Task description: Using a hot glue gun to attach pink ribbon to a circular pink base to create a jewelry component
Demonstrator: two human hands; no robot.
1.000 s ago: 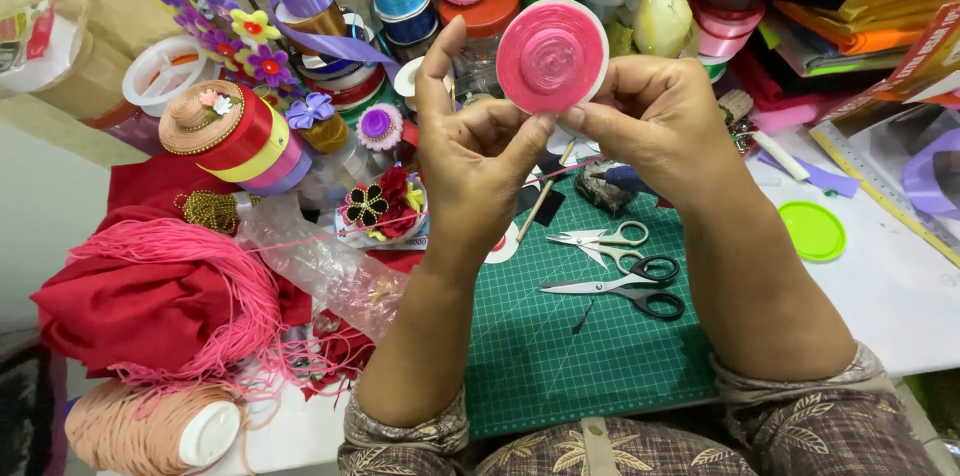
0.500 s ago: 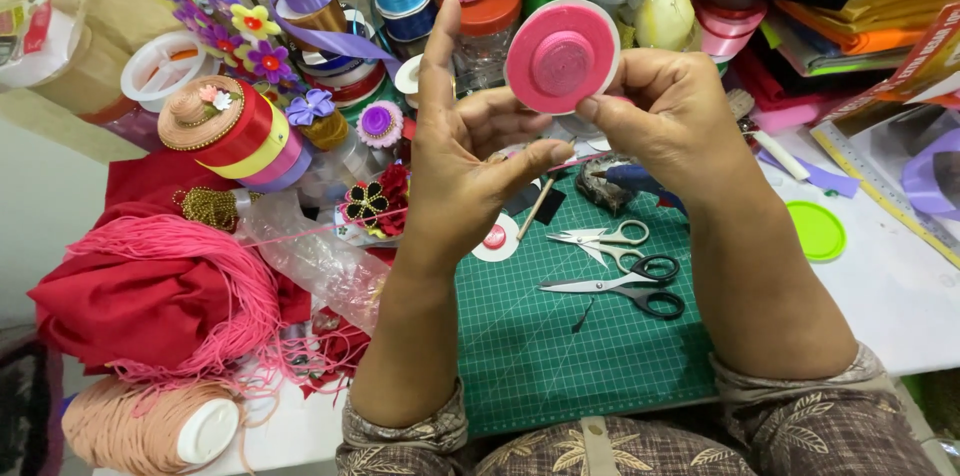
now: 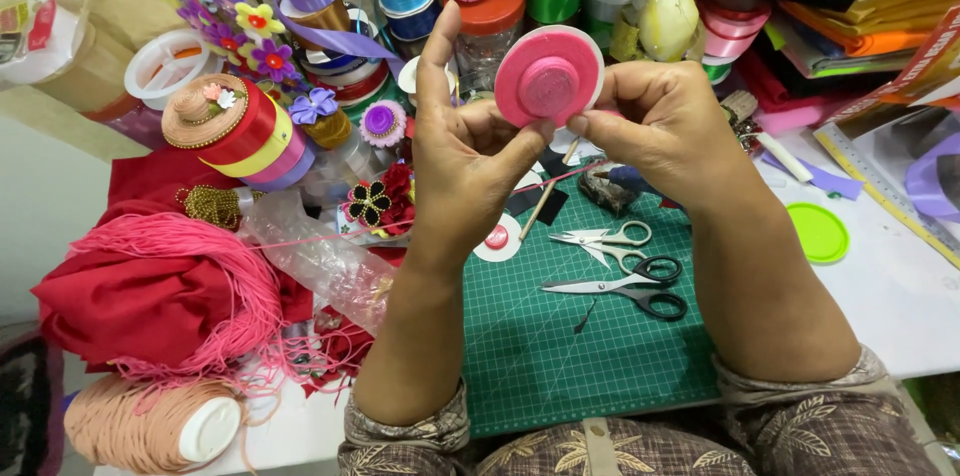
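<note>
Pink cord, coiled flat on a white disc (image 3: pixel 549 76); item held up in both hands above the green cutting mat (image 3: pixel 560 346).

Head view. Right hand (image 3: pixel 665 126): thumb and forefinger pinched shut on the disc's lower right rim. Left hand (image 3: pixel 462 151): thumb pressed against the lower left edge of the coil, forefinger raised straight and free, other fingers loosely curled behind. Loose pink cord trails down from the grip toward the mat.

Below the grip: small silver scissors (image 3: pixel 605 236), black-handled scissors (image 3: pixel 625 291). Left of the grip: ribbon spools (image 3: pixel 250 131), red cloth (image 3: pixel 140 301).

Handling note: the coil probably lies best if the thumb holds the outermost turn flat while the disc is turned, cord kept taut.
</note>
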